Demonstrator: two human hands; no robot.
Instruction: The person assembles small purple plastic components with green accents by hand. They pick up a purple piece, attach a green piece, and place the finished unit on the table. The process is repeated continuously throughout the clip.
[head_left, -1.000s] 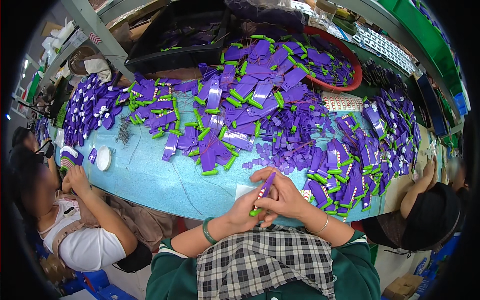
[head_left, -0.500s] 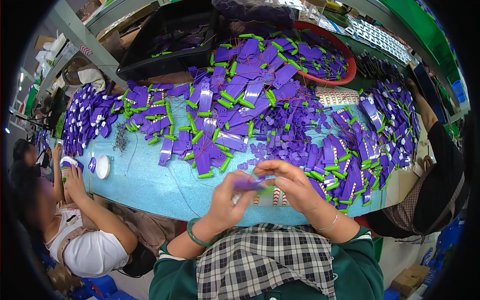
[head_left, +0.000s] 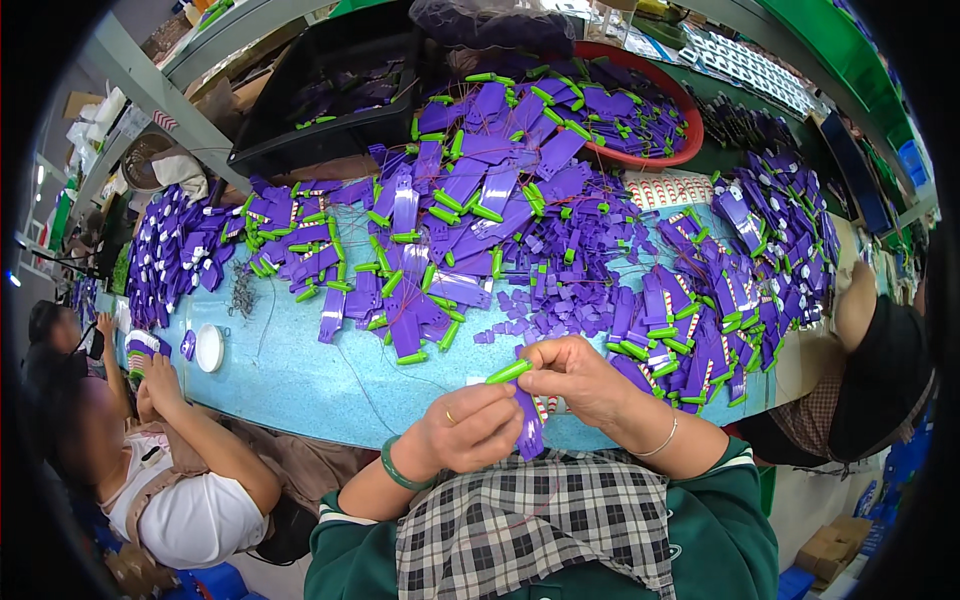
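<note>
Close to the table's front edge, both my hands are on one flat purple plastic piece (head_left: 530,428) with a bright green tube-like part (head_left: 509,372) across its upper end. My left hand (head_left: 468,428) is closed around the piece from the left, fingers curled, a ring on one finger. From the right, my right hand (head_left: 578,382) pinches it beside the green end with thumb and fingertips. What lies between the fingertips is hidden. A thin red wire trails down over my checked apron (head_left: 530,530).
Heaps of purple pieces with green ends (head_left: 480,200) cover the blue table (head_left: 290,370). Small purple parts (head_left: 565,300) lie ahead of my hands. Behind stand a black bin (head_left: 250,150) and a red basin (head_left: 690,140). A white round lid (head_left: 209,348) lies left. People sit on both sides.
The purple piece has swung from a blurred, level position to hanging down, its green end now plainly visible. My left hand has come lower and closed more; my right hand has shifted slightly down.
</note>
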